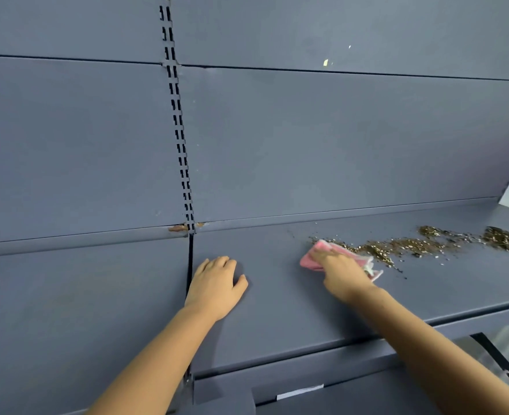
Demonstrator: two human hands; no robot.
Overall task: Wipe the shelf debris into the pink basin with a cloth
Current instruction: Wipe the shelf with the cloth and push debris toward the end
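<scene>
I am looking down at a blue-grey metal shelf (277,295) with a tall panelled back wall (307,139) of the same colour rising behind it. A slotted upright strip (179,124) runs down that wall, and below it a dark seam splits the shelf surface into two sections.

My left hand (216,287) lies flat on the shelf just right of that seam, palm down, fingers straight and relaxed, thumb spread to the right, holding nothing.

My right hand (341,269) reaches further right and presses down on a pink cloth (310,260), which lies bunched on the shelf under my palm. My fingers are laid over the cloth, reaching toward the back wall; whether they curl around it I cannot tell. A paler edge of the cloth sticks out on the right side of the hand.

The debris (412,245), brown crumbs mixed with pale flecks, lies in a long band on the shelf, starting at the cloth's far edge and stretching right, with the thickest clumps near the shelf's right end.

Below the shelf's front lip, a white label (299,391) sits on the lower rail
</scene>
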